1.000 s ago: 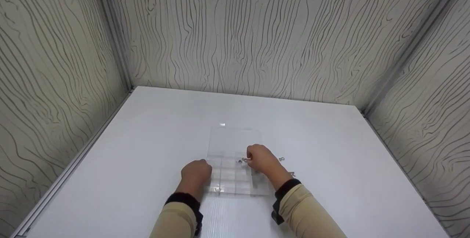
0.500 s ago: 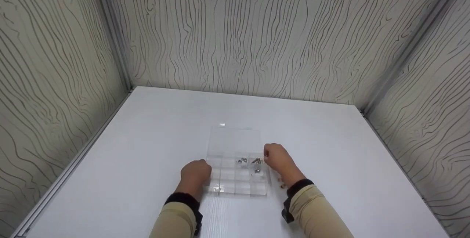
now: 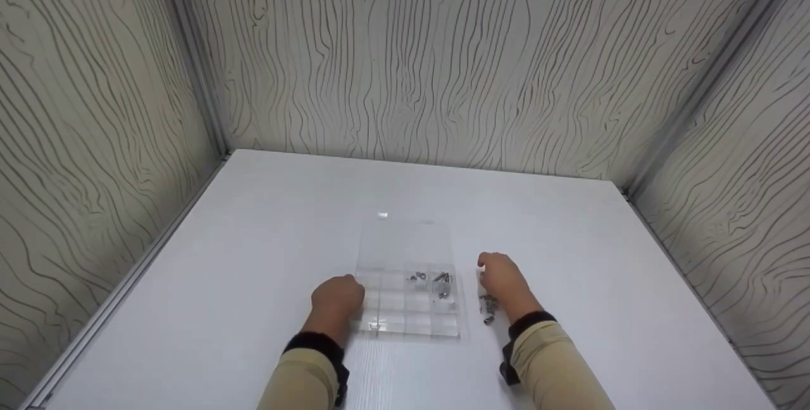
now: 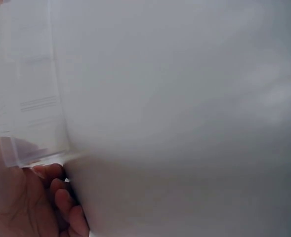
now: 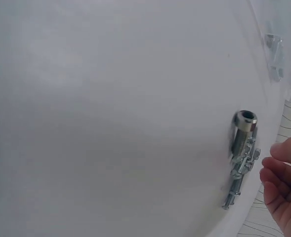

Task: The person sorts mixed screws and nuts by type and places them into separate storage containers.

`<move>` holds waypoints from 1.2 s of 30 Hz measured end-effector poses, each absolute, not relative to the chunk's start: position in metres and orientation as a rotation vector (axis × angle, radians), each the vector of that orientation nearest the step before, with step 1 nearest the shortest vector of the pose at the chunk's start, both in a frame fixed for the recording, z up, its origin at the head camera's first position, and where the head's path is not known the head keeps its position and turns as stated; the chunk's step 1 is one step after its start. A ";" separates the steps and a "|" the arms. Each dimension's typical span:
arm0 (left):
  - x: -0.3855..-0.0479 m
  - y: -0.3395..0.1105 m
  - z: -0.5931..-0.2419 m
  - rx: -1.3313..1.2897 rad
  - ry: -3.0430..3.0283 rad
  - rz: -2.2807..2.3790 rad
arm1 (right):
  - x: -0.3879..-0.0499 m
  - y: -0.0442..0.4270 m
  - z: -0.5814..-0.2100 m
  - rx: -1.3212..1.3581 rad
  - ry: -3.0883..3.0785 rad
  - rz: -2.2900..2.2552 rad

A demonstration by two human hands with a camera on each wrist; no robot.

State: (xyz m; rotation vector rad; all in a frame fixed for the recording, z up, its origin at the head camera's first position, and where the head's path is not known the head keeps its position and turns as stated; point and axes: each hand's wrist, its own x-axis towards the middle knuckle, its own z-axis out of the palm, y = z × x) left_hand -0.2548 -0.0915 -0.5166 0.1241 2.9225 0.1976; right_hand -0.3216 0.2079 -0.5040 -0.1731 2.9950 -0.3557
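Metal pile [image 3: 489,307]: one, near right hand [image 3: 503,278]; left hand [image 3: 338,299] holding one box [image 3: 392,301].

A white counter [image 3: 272,207] spreads out across the lower part of the head view, its surface showing faint grain near the front. Behind it rises a pale back panel [image 3: 405,62] printed with dark, wavy wood-grain lines. A left panel [image 3: 76,112] and a right panel [image 3: 753,207] bear the same pattern. Grey metal posts [image 3: 190,49] stand at both rear corners, and a metal rail [image 3: 130,280] runs along the counter's left edge.
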 end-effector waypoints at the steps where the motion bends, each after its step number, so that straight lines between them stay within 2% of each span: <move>1: -0.255 -0.092 -0.517 0.108 2.923 0.222 | -0.322 0.209 -0.505 -0.178 2.996 -0.350; 12: -0.255 -0.092 -0.516 0.141 2.938 0.197 | -0.323 0.214 -0.512 -0.173 2.993 -0.335; 19: -0.255 -0.090 -0.514 -0.099 2.926 0.499 | -0.323 0.215 -0.513 -0.166 2.995 -0.321; 29: -0.251 -0.090 -0.513 0.167 2.950 0.132 | -0.320 0.215 -0.512 -0.209 3.026 -0.362; 36: -0.251 -0.091 -0.512 0.159 2.942 0.142 | -0.321 0.214 -0.514 -0.113 2.990 -0.384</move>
